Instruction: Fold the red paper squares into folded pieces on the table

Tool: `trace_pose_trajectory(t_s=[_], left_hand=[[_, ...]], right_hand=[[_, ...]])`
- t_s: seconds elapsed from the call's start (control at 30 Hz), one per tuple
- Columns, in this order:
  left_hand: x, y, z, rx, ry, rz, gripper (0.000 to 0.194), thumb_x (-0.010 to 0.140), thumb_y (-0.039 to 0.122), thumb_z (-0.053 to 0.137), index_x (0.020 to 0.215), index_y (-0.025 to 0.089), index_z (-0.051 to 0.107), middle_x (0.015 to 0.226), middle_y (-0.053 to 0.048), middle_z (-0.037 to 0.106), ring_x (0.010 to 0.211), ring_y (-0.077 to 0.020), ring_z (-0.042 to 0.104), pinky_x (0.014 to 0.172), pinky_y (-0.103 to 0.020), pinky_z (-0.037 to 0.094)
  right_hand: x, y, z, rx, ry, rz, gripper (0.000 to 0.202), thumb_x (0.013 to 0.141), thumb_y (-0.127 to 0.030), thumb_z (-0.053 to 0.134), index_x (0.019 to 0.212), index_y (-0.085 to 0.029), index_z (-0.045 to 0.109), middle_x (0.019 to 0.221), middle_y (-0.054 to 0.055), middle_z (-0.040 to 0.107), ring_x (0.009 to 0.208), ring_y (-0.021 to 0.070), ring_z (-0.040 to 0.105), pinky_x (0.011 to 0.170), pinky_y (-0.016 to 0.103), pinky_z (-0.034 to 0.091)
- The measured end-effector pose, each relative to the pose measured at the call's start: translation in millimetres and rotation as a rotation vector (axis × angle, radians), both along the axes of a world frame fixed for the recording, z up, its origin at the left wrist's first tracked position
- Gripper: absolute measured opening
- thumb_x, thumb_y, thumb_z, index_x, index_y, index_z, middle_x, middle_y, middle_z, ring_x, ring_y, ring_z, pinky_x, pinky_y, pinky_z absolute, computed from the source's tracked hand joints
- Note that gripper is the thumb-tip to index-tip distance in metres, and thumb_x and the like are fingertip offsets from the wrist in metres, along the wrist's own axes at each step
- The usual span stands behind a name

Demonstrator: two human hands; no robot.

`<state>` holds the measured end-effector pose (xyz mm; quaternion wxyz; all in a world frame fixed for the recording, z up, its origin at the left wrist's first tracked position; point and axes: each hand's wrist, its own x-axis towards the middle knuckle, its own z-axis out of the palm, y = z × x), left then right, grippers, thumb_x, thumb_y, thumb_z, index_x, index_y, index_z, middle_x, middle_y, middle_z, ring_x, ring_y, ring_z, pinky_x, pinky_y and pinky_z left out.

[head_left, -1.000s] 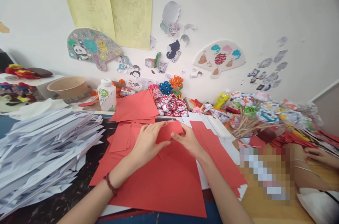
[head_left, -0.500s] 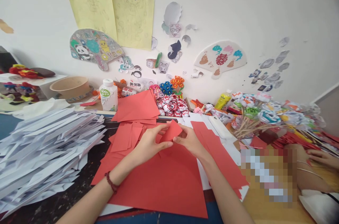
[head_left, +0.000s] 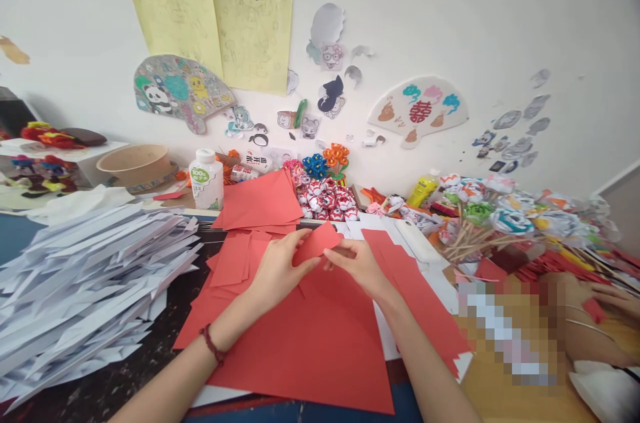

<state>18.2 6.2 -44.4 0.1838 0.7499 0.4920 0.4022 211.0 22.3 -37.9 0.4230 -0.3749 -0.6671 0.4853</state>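
Observation:
A small piece of red paper (head_left: pixel 319 241) is held up between both hands, above a large red sheet (head_left: pixel 320 343) lying on the table. My left hand (head_left: pixel 281 264) grips its left side, with the thumb along the lower edge. At the paper's right lower edge, my right hand (head_left: pixel 357 264) pinches it between thumb and fingers. Smaller red paper pieces (head_left: pixel 233 263) lie in a loose stack just left of my left hand. Red strips (head_left: pixel 415 290) overlap on white paper to the right of my right hand.
Folded white paper strips (head_left: pixel 95 290) form a big heap at left. Behind the hands stand a white bottle (head_left: pixel 206 180), red paper sheets (head_left: pixel 260 202) and red-white paper flowers (head_left: pixel 327 200). Stemmed paper flowers (head_left: pixel 510 216) lie at right, near another person's hand (head_left: pixel 617 300).
The small red paper has tilted and shifted slightly left and up. My right fingers have moved from its right corner to its lower edge. The other person's hand now shows something red beside it.

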Motion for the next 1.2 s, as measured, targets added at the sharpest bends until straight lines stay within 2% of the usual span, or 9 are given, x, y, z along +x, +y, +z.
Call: trace_pose_trajectory(t_s=[0.13, 0.33, 0.5, 0.77, 0.93, 1.0, 1.07, 1.2], left_hand=[[0.1, -0.8, 1.5, 0.018, 0.006, -0.057, 0.050, 0.083, 0.035, 0.061, 0.130, 0.024, 0.049, 0.121, -0.009, 0.064, 0.107, -0.0246, 0.061, 0.089, -0.036, 0.048], [3.9, -6.1, 5.8, -0.022, -0.046, -0.136, 0.043, 0.084, 0.033, 0.059, 0.126, 0.023, 0.053, 0.120, -0.008, 0.065, 0.108, -0.0237, 0.061, 0.092, -0.034, 0.047], [6.5, -9.8, 7.6, 0.006, 0.015, -0.138, 0.041, 0.084, 0.029, 0.059, 0.124, 0.023, 0.054, 0.116, -0.009, 0.066, 0.103, -0.0254, 0.063, 0.091, -0.038, 0.046], [6.4, -11.2, 7.1, 0.022, 0.082, -0.121, 0.039, 0.085, 0.034, 0.059, 0.123, 0.024, 0.055, 0.117, -0.008, 0.066, 0.104, -0.0253, 0.061, 0.092, -0.038, 0.043], [5.2, -11.4, 10.3, -0.066, -0.032, -0.143, 0.036, 0.089, 0.037, 0.051, 0.122, 0.024, 0.056, 0.114, -0.007, 0.067, 0.099, -0.0233, 0.063, 0.085, -0.033, 0.046], [4.2, -9.5, 10.7, -0.143, -0.102, -0.147, 0.035, 0.092, 0.038, 0.043, 0.121, 0.022, 0.056, 0.107, -0.007, 0.069, 0.091, -0.0213, 0.064, 0.078, -0.031, 0.047], [2.9, -6.1, 9.6, -0.191, -0.167, -0.117, 0.035, 0.094, 0.039, 0.038, 0.111, 0.017, 0.060, 0.096, -0.007, 0.071, 0.082, -0.0202, 0.064, 0.073, -0.030, 0.047], [-0.7, -0.8, 10.1, -0.273, -0.376, -0.144, 0.033, 0.088, 0.042, 0.049, 0.098, 0.014, 0.064, 0.102, -0.009, 0.070, 0.090, -0.0234, 0.064, 0.076, -0.032, 0.049]], right_hand=[[1.2, 1.4, -1.9, 0.014, -0.008, -0.049, 0.029, 0.079, -0.043, 0.066, 0.073, -0.015, 0.070, 0.064, 0.004, 0.068, 0.061, 0.0161, 0.063, 0.063, 0.029, 0.050], [3.0, 2.6, -3.7, 0.007, 0.010, -0.084, 0.026, 0.074, -0.042, 0.071, 0.072, -0.015, 0.071, 0.064, 0.004, 0.067, 0.058, 0.0158, 0.061, 0.060, 0.028, 0.049], [1.4, 2.1, -3.2, -0.014, 0.030, -0.068, 0.027, 0.075, -0.041, 0.070, 0.081, -0.015, 0.071, 0.067, 0.003, 0.067, 0.060, 0.0160, 0.061, 0.061, 0.028, 0.050], [0.9, 1.4, -2.8, -0.001, -0.008, -0.093, 0.028, 0.074, -0.041, 0.072, 0.065, -0.015, 0.066, 0.052, -0.002, 0.056, 0.048, 0.0112, 0.049, 0.048, 0.024, 0.038], [2.8, 1.4, -0.3, -0.002, -0.033, -0.055, 0.031, 0.071, -0.042, 0.075, 0.063, -0.015, 0.061, 0.053, -0.003, 0.051, 0.048, 0.0098, 0.045, 0.047, 0.023, 0.034], [3.6, 0.7, 1.4, -0.001, -0.054, -0.024, 0.034, 0.071, -0.043, 0.075, 0.061, -0.015, 0.059, 0.053, -0.003, 0.050, 0.048, 0.0096, 0.044, 0.047, 0.023, 0.034], [4.4, -0.2, 3.3, -0.005, -0.066, -0.004, 0.034, 0.072, -0.044, 0.073, 0.060, -0.015, 0.058, 0.053, -0.003, 0.051, 0.049, 0.0097, 0.045, 0.048, 0.023, 0.034], [7.2, -0.1, 6.6, -0.081, -0.048, 0.017, 0.029, 0.075, -0.043, 0.071, 0.075, -0.015, 0.067, 0.069, 0.002, 0.064, 0.059, 0.0133, 0.055, 0.053, 0.024, 0.040]])
